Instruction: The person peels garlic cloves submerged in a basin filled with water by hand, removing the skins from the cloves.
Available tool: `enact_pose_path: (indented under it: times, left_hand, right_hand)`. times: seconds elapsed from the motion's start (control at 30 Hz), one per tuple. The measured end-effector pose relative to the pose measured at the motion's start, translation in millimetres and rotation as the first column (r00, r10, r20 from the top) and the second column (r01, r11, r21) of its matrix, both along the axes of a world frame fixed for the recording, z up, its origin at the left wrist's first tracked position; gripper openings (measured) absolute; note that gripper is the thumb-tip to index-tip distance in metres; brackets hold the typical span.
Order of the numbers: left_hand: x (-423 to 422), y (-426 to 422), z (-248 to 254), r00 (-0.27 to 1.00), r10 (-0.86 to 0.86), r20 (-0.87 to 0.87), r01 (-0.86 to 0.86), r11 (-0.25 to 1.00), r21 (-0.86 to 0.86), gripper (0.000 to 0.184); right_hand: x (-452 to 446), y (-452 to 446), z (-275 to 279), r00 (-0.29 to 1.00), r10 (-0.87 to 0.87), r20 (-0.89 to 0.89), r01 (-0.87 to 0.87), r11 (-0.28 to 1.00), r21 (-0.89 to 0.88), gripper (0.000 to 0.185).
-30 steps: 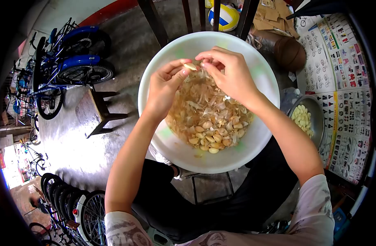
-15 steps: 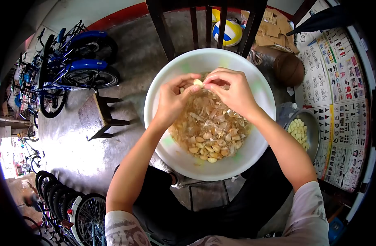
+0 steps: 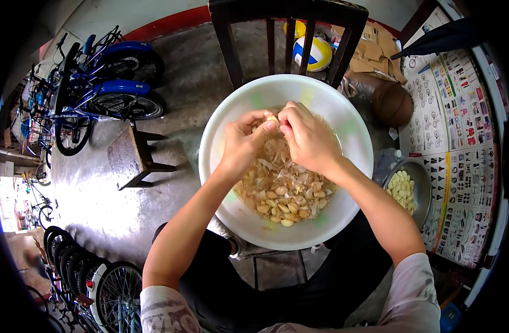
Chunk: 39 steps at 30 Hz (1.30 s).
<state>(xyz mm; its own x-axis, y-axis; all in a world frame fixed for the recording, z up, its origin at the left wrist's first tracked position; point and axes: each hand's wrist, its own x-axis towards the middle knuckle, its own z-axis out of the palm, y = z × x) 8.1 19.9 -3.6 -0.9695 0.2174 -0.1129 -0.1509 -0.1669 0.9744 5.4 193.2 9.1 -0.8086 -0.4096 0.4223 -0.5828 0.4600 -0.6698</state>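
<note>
Above the far half of a large white basin [image 3: 224,222], my two hands meet over one garlic clove [image 3: 273,119]. My left hand [image 3: 246,139] pinches the clove between thumb and fingertips. My right hand [image 3: 307,136] is closed against the clove's right side, its fingertips pressed together there; I cannot see whether they grip the clove or a bit of its skin. Below them the basin holds water with loose papery garlic skins [image 3: 282,172] floating in it. Several garlic cloves [image 3: 285,210] lie clustered at the near side.
At my right stands a metal bowl [image 3: 425,191] of pale peeled cloves [image 3: 401,190]. A dark wooden chair [image 3: 227,50] is behind the basin, with a volleyball [image 3: 314,54] and a basketball [image 3: 392,104] nearby. A stool [image 3: 133,155] and bicycles [image 3: 121,100] are to the left.
My right hand has turned more upright and its fingers have curled in closer to the clove. The left hand still pinches the clove. The whole view has shifted slightly.
</note>
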Motion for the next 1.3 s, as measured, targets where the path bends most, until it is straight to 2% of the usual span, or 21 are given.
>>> enact_pose_path:
  times: [0.03,0.07,0.13,0.37,0.5,0.6,0.63,0.67,0.7,0.77,0.8,0.83,0.87,0.9,0.93,1.0,1.03,1.1,1.3]
  left_hand:
    - [2.5,3.1,3.0,0.994,0.04,0.104,-0.045,0.998,0.05,0.022]
    - [4.4,5.7,1.5,0.994,0.042,0.1,-0.047,0.998,0.05,0.022]
    - [6.9,9.4,-3.7,0.967,0.11,0.229,-0.155,0.97,0.19,0.021]
    - [11.7,9.3,-2.4,0.949,0.129,0.287,-0.171,0.977,0.127,0.023]
    - [16.7,13.7,-5.1,0.92,0.169,0.355,-0.249,0.949,0.192,0.024]
    - [20.1,9.5,-8.8,0.894,0.183,0.41,-0.314,0.907,0.28,0.024]
    - [18.0,8.3,-10.5,0.88,0.191,0.435,-0.351,0.879,0.322,0.025]
    - [13.8,0.2,-9.8,0.856,0.212,0.472,-0.375,0.882,0.284,0.024]
    - [9.5,-1.0,-9.2,0.865,0.215,0.453,-0.372,0.88,0.294,0.024]
    - [5.4,-3.7,-7.9,0.929,0.337,0.155,-0.353,0.932,0.088,0.021]
    - [1.1,-1.2,-12.4,0.933,0.356,-0.052,-0.356,0.934,0.006,0.017]
    - [5.0,-0.4,3.6,0.951,0.302,-0.062,-0.303,0.953,-0.008,0.018]
    - [9.5,-3.4,8.6,0.954,0.234,-0.189,-0.278,0.925,-0.26,0.02]
    - [7.8,-6.0,11.8,0.94,0.135,-0.313,-0.282,0.825,-0.489,0.023]
    - [9.2,-4.7,14.4,0.934,0.123,-0.336,-0.284,0.825,-0.488,0.023]
    - [10.3,-1.0,17.8,0.844,0.047,-0.535,-0.376,0.763,-0.526,0.024]
    - [8.9,-0.5,18.0,0.833,0.037,-0.552,-0.382,0.76,-0.525,0.024]
    - [8.7,-1.1,14.2,0.768,0.001,-0.64,-0.417,0.759,-0.5,0.024]
    - [6.5,-6.5,3.2,0.718,-0.114,-0.687,-0.401,0.739,-0.542,0.028]
  right_hand:
    - [-0.7,-2.2,-3.9,0.999,-0.016,-0.047,0.017,1.0,0.01,0.009]
    - [-1.0,-3.7,-6.6,0.995,-0.033,-0.094,0.035,0.999,0.02,0.009]
    - [-0.9,-5.9,-8.2,0.993,-0.044,-0.114,0.052,0.996,0.071,0.007]
    - [1.1,-11.6,-6.0,0.983,-0.078,-0.166,0.116,0.965,0.233,0.006]
    - [1.3,-12.3,-8.3,0.98,-0.055,-0.191,0.109,0.953,0.284,0.006]
    - [4.0,-14.5,-10.6,0.981,-0.013,-0.191,0.065,0.961,0.268,0.007]
    - [6.9,-15.3,-10.5,0.984,0.063,-0.168,-0.022,0.971,0.237,0.004]
    - [10.1,-15.6,-9.6,0.979,0.141,-0.146,-0.11,0.973,0.205,0.007]
    - [11.7,-15.5,-8.5,0.975,0.146,-0.168,-0.109,0.972,0.209,0.007]
    - [14.9,-15.4,-1.8,0.997,0.07,0.041,-0.068,0.997,-0.041,0.01]
    - [13.5,-14.9,6.7,0.989,-0.02,0.149,0.043,0.987,-0.153,0.022]
    - [8.7,-11.0,12.2,0.976,-0.056,0.211,0.103,0.97,-0.219,0.032]
    - [7.4,-5.1,12.0,0.907,-0.033,0.419,0.18,0.932,-0.315,0.032]
    - [1.6,-0.7,8.0,0.81,0.019,0.587,0.265,0.879,-0.395,0.031]
    - [0.2,-0.3,1.4,0.823,0.014,0.568,0.266,0.874,-0.407,0.031]
    - [-1.6,-2.3,-5.6,0.76,0.129,0.637,0.291,0.809,-0.511,0.022]
    - [-1.3,-2.3,-3.9,0.774,0.13,0.62,0.285,0.802,-0.525,0.022]
    - [2.9,-3.5,-0.2,0.744,0.098,0.661,0.315,0.821,-0.476,0.016]
    - [3.0,-4.2,-10.1,0.717,0.137,0.684,0.287,0.836,-0.468,0.022]
